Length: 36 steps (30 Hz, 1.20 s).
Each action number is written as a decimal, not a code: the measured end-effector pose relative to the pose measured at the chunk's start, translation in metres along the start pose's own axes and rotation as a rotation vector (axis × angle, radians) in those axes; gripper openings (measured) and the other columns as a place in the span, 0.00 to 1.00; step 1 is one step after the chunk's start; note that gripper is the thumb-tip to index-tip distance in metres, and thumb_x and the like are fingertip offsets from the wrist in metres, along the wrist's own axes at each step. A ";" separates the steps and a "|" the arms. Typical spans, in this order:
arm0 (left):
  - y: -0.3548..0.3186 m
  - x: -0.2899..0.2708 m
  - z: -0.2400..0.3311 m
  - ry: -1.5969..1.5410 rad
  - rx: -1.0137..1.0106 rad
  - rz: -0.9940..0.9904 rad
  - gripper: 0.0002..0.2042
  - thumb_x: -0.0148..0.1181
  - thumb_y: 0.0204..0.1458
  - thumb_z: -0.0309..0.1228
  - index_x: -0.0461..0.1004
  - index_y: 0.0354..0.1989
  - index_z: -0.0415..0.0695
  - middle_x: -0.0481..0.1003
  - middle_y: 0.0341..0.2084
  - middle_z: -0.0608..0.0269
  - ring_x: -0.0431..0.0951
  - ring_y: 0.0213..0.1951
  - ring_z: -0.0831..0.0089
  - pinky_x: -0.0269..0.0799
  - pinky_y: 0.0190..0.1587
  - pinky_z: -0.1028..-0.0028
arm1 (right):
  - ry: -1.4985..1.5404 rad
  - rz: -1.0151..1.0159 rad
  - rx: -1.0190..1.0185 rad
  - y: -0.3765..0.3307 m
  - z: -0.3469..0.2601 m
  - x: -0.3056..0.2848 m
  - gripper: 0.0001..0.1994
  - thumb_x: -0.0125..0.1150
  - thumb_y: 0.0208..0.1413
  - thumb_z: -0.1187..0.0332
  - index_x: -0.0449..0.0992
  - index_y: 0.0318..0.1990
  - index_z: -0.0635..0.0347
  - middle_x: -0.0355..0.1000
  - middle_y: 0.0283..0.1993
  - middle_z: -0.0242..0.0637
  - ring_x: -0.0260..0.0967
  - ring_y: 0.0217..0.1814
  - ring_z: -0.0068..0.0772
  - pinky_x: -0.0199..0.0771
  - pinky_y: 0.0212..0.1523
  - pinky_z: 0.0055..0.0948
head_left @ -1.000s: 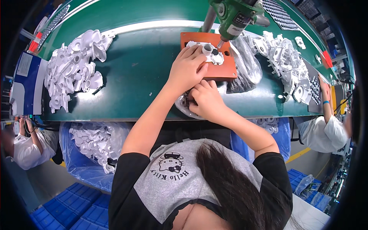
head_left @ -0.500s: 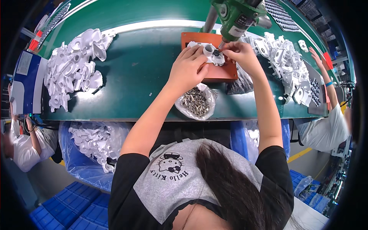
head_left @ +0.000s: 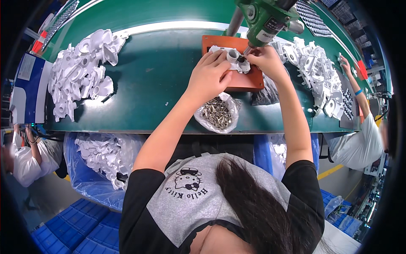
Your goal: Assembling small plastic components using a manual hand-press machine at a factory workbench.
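Observation:
A white plastic part [head_left: 233,55] with a round tube sits on an orange fixture block [head_left: 249,82], and a small black piece [head_left: 241,59] shows beside the tube. My left hand [head_left: 210,74] rests over the part's left side, fingers bent and holding it against the block. My right hand [head_left: 267,61] is at the part's right side, thumb and fingertips pinched together next to the black piece; what they hold is hidden. Right above those fingertips is the tip of a green press [head_left: 264,25]. A clear bag of small metal pins [head_left: 216,113] lies just below the block.
White plastic parts are heaped on the left [head_left: 80,76] and right [head_left: 315,70] of the green table [head_left: 144,93]. A dark bag [head_left: 265,94] lies against the block. A lined blue bin [head_left: 95,186] stands below the table edge. Co-workers are at both sides, one reaching a hand [head_left: 345,64] onto the table.
Both my hands stay at the white part, with only slight shifts of the fingers. The co-worker's hand on the right has moved to a white part at the table's far side.

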<state>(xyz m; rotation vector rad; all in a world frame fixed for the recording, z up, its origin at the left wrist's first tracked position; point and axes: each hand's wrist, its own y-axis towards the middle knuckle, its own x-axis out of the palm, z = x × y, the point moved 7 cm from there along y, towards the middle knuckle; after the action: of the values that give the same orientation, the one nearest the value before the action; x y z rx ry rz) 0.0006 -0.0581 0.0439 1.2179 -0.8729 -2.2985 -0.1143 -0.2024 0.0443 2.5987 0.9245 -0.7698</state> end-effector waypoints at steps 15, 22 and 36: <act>0.007 0.008 0.020 0.264 0.064 -0.075 0.18 0.62 0.43 0.42 0.73 0.42 0.47 0.73 0.39 0.48 0.71 0.47 0.54 0.64 0.53 0.60 | 0.103 -0.091 0.050 -0.002 -0.006 0.004 0.09 0.62 0.49 0.73 0.73 0.36 0.67 0.71 0.30 0.31 0.64 0.26 0.17 0.64 0.27 0.18; 0.011 0.012 0.020 0.307 0.037 -0.066 0.18 0.63 0.43 0.42 0.74 0.40 0.47 0.73 0.39 0.49 0.70 0.46 0.56 0.64 0.53 0.57 | 0.044 0.088 -0.052 -0.020 -0.005 0.007 0.12 0.65 0.45 0.69 0.75 0.35 0.69 0.73 0.29 0.37 0.66 0.28 0.21 0.66 0.30 0.25; 0.011 0.020 0.019 0.339 0.028 -0.125 0.17 0.63 0.42 0.40 0.74 0.40 0.47 0.73 0.38 0.49 0.70 0.45 0.56 0.64 0.50 0.58 | -0.294 0.281 -0.390 -0.060 -0.032 0.008 0.09 0.56 0.50 0.75 0.76 0.39 0.64 0.68 0.37 0.45 0.67 0.40 0.44 0.68 0.42 0.34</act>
<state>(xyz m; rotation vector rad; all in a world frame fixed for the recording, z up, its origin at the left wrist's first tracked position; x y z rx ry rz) -0.0256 -0.0714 0.0480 1.6549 -0.7242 -2.0865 -0.1359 -0.1394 0.0612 2.1417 0.5429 -0.7763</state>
